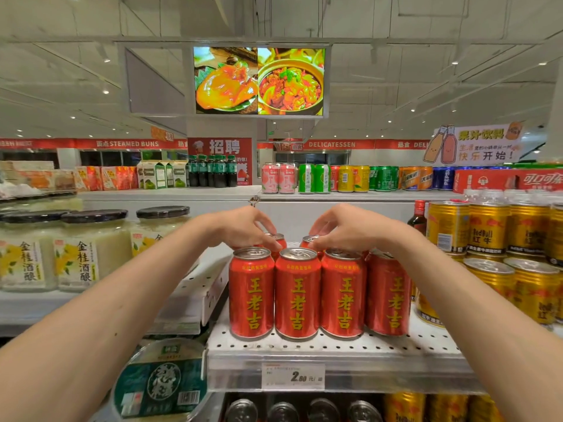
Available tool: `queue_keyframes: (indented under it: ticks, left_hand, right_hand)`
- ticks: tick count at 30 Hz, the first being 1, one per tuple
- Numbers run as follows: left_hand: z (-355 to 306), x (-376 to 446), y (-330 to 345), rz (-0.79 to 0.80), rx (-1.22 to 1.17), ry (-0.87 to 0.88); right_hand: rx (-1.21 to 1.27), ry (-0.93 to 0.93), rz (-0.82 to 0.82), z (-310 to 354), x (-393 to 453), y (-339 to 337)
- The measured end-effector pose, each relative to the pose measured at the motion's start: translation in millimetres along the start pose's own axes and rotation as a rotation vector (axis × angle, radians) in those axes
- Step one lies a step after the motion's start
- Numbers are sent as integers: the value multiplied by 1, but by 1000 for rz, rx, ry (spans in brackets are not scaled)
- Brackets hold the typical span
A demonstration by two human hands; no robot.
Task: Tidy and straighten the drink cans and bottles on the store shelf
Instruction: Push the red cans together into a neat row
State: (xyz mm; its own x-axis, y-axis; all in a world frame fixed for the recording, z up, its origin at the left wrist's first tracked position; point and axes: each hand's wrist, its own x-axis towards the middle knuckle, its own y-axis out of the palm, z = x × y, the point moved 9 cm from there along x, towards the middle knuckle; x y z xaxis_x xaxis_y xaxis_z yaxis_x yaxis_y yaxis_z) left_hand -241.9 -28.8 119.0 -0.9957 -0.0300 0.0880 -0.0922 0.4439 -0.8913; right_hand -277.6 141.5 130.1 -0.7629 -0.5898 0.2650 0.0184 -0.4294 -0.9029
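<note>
Cans of red herbal tea stand in a front row of four (318, 292) on the perforated white shelf (335, 348), upright, labels forward, each with yellow characters down its side and a silver pull-tab top. They stand side by side, touching or nearly so, just behind the shelf's front edge, above a white price tag (293, 376).

Behind that row stand two more red cans, largely hidden: the left rear can (275, 237) shows only its top rim under the fingers, and the right rear can (310, 240) shows only a sliver of lid. How many more stand further back cannot be told. The fourth front can is partly covered by the right wrist.

The left hand (243, 228) reaches over the front row with fingers curled down, its fingertips pinching the top of the left rear can. The right hand (341, 229) mirrors it, fingers curled and closed on the rim of the right rear can, its fingertips also just at the lid of the third front can. The two hands sit near each other but apart, a gap showing between them.

To the right, gold energy drink cans (487, 233) are stacked in two tiers, the farthest ones cut off by the frame. To the left stand jars of rice wine (91, 251) with dark lids, somewhat blurred.
</note>
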Motion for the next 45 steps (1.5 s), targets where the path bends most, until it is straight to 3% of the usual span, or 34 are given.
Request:
queue_keyframes:
  ticks: [23,28,31,36,45]
  left_hand:
    - [13,-34,-9,34,-158,-5]
    - [0,-38,-2,-55,-102,69]
    - [-15,-44,-2,-117,-111,146]
    - [-44,-49,12,-113,-41,220]
    - [-55,-53,26,-73,21,213]
  right_hand:
    - [178,-101,75,21,14,17]
    - [137,-97,-62,15,-2,-9]
    - [62,-33,-136,-4,-15,-33]
    - [-79,183,-35,-51,-33,-35]
    - [65,245,-63,-69,-32,-28]
